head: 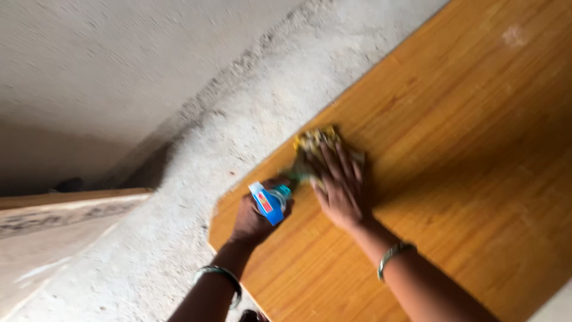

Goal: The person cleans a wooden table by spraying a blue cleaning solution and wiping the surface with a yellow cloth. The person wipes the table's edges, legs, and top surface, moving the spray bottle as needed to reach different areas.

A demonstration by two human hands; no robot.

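Note:
My right hand [338,185] presses flat on a yellowish cloth [314,140] against an orange-brown wooden board [471,137], fingers spread over the cloth. My left hand [253,217] grips a small blue and white bottle [268,203] with a greenish tip, held at the board's lower left edge, just left of the cloth. Both wrists wear metal bangles. The frame is motion-blurred.
A rough grey concrete floor [250,119] lies left of the board. A pale wooden plank [65,206] sits at the far left. A grey wall [89,59] fills the upper left. A pale strip shows at the bottom right corner.

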